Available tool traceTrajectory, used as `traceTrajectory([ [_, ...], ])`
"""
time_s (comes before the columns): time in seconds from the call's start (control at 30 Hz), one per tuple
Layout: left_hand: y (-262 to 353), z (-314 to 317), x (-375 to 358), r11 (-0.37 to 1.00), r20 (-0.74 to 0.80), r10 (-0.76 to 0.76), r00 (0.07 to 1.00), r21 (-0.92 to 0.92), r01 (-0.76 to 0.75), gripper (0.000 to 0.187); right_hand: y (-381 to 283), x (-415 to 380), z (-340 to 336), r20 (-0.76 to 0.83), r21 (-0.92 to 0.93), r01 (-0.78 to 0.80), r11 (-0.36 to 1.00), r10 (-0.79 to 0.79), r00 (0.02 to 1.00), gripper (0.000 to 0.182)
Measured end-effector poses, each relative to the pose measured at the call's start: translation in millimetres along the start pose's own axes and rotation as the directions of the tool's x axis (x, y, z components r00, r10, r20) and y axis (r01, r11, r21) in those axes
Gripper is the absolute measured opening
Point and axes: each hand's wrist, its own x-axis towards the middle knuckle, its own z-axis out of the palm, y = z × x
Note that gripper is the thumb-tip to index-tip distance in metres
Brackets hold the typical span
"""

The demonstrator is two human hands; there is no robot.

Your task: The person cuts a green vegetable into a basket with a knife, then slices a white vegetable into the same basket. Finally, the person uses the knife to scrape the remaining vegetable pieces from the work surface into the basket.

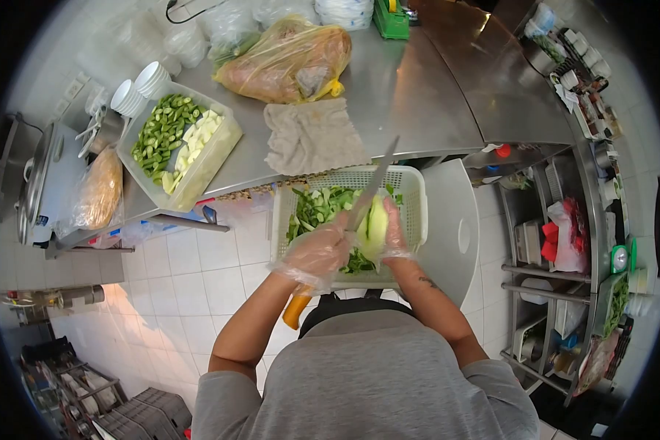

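Observation:
My left hand (pixel 317 251), in a clear plastic glove, is closed round a knife with an orange handle (pixel 295 311). The knife's blade (pixel 374 183) points up and to the right, in front of a pale green vegetable (pixel 375 233). Also gloved, my right hand (pixel 396 231) grips that vegetable from its right side. Both hands are over a white plastic basket (pixel 416 192), which holds cut green pieces (pixel 323 207) and leafy bits. Contact between blade and vegetable cannot be made out.
On the steel counter (pixel 411 88) lie a grey cloth (pixel 312 136), a yellow bag (pixel 290 62) and a tub (pixel 224 147) of green slices and pale chunks. A round grey surface (pixel 455 242) is beside the basket. Shelves (pixel 546 277) stand at the right.

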Motion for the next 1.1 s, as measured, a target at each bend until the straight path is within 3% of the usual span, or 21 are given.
traceTrajectory([
  [0.13, 13.1, -1.0, -11.8, 0.916, -0.037, -0.1, 0.994, -0.395, 0.077, 0.043, -16.8, -12.8, 24.2, -0.04, 0.11, -0.037, 0.993, 0.041, 0.998, 0.059],
  [0.23, 1.8, 0.0, -8.2, 0.865, -0.018, -0.09, 0.996, -0.497, 0.069, 0.047, -18.2, -10.1, 22.4, -0.019, 0.134, -0.048, 0.99, 0.051, 0.999, 0.062],
  [0.47, -1.8, 1.1, -6.1, 0.87, 0.078, -0.052, 0.996, -0.485, 0.084, 0.048, -14.6, -8.2, 32.9, 0.113, 0.255, -0.129, 0.958, 0.103, 0.988, 0.065],
  [0.63, -9.0, 9.1, -7.6, 0.86, 0.038, -0.057, 0.998, -0.506, 0.069, 0.043, -10.8, -7.2, 32.5, 0.07, 0.228, -0.153, 0.961, 0.141, 0.988, 0.074],
  [0.73, 4.8, 4.4, -12.4, 0.931, 0.04, -0.119, 0.992, -0.343, 0.125, 0.044, -10.0, -12.0, 38.3, 0.056, 0.214, -0.189, 0.958, 0.181, 0.982, 0.076],
  [0.83, -8.0, 12.5, -2.9, 0.882, -0.015, -0.092, 0.996, -0.466, 0.075, 0.043, -2.4, -7.0, 39.0, -0.002, 0.273, -0.159, 0.949, 0.166, 0.986, 0.072],
  [0.93, -10.0, 17.9, 2.2, 0.955, -0.104, -0.076, 0.992, -0.292, 0.043, 0.04, 2.6, -0.9, 42.8, -0.099, 0.286, -0.082, 0.955, 0.115, 0.988, 0.069],
  [1.0, -57.6, 30.5, 23.6, 0.94, -0.277, 0.34, 0.899, 0.065, -0.335, 0.039, -0.5, -0.8, 47.3, -0.135, 0.268, -0.063, 0.961, 0.103, 0.985, 0.068],
  [1.07, -63.7, 32.1, 29.1, 0.938, -0.292, 0.338, 0.895, 0.023, -0.347, 0.038, -9.2, -6.5, 56.9, -0.139, 0.252, -0.082, 0.964, 0.12, 0.983, 0.066],
  [1.1, -42.9, 25.4, 26.0, 0.962, -0.233, 0.128, 0.964, -0.208, -0.178, 0.038, -8.2, -1.4, 52.9, -0.112, 0.266, -0.103, 0.958, 0.137, 0.984, 0.066],
])
